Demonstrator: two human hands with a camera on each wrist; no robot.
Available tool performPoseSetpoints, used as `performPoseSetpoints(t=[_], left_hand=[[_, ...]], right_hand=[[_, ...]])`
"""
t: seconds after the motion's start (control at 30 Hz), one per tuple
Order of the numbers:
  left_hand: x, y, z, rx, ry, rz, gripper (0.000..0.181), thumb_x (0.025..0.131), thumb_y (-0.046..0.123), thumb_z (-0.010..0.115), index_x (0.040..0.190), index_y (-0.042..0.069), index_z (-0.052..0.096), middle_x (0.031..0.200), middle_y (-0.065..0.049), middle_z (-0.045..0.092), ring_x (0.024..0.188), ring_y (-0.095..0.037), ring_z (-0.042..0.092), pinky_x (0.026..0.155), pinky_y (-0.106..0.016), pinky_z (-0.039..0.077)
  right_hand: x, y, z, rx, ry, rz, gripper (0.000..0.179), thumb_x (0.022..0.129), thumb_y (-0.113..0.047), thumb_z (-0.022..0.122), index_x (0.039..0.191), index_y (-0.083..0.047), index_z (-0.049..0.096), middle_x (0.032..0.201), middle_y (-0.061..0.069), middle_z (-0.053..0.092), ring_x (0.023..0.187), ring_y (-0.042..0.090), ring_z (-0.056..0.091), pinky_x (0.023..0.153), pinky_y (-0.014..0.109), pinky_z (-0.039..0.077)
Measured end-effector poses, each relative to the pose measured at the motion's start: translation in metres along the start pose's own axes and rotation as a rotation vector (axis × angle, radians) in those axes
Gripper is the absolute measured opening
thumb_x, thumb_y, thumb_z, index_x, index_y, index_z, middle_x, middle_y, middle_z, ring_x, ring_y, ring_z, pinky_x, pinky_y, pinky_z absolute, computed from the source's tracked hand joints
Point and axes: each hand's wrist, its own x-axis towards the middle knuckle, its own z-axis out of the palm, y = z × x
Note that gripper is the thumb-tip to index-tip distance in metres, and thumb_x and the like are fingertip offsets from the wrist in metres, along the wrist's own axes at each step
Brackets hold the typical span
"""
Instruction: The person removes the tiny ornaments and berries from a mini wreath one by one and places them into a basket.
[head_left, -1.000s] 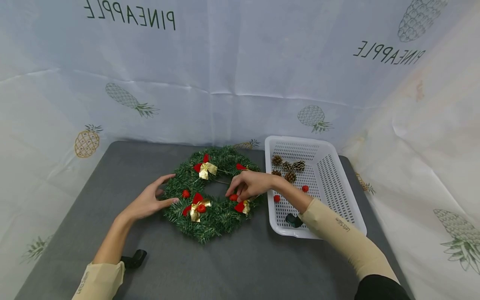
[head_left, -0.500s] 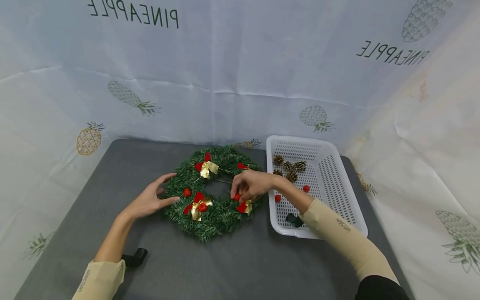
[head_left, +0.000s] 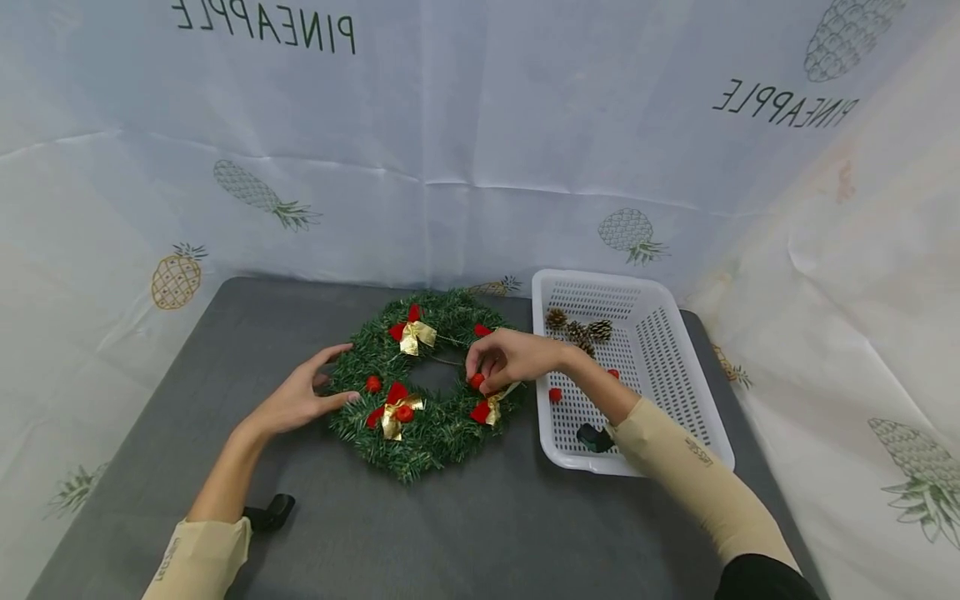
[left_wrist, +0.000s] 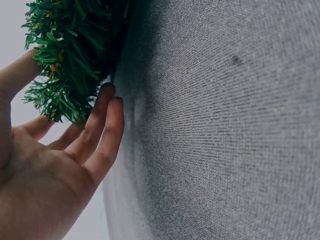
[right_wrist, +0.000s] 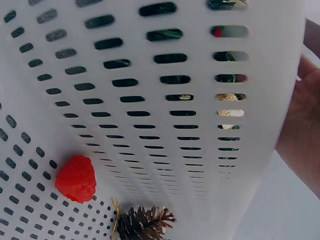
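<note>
A green wreath with red and gold bows lies on the grey table. My left hand rests at its left edge, thumb and fingers spread apart. In the left wrist view, slightly bent fingers reach to the bristly underside. My right hand pinches a red artificial berry between thumb and fingertips, over the wreath's inner right side. Just below it is a bow. Two more red berries sit on the wreath's left half.
Right of the wreath stands a white perforated basket, its wall beneath my right forearm. It contains several pine cones, loose red berries and a dark object. A black object lies beside my left wrist.
My right hand has shifted slightly right and away from me, with the red berry in its fingertips. The left hand and wreath stay about where they were.
</note>
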Motion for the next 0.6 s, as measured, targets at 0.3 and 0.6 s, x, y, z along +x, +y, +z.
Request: performPoseSetpoints(t=[0.3,0.6], left_hand=[[0.000,0.001,-0.001,-0.001,-0.003,0.004,0.086,0.103,0.026,0.077,0.170,0.003,0.028,0.173,-0.037,0.025,0.152,-0.066,0.036,0.117,-0.078,0.040],[0.000,0.001,-0.002,-0.002,-0.002,0.013,0.086,0.103,0.026,0.077,0.170,0.003,0.029,0.172,-0.037,0.027,0.150,-0.066,0.039,0.117,-0.078,0.041]], right_hand=[[-0.010,-0.007,-0.005,0.018,0.072,-0.025,0.032,0.104,-0.008,0.072,0.133,0.006,0.068,0.117,0.018,0.076,0.106,0.017,0.075,0.098,0.033,0.064],[-0.033,-0.013,-0.015,0.038,0.144,0.013,0.036,0.105,-0.011,0.073,0.136,0.006,0.069,0.121,0.016,0.077,0.109,0.018,0.076,0.100,0.031,0.063]])
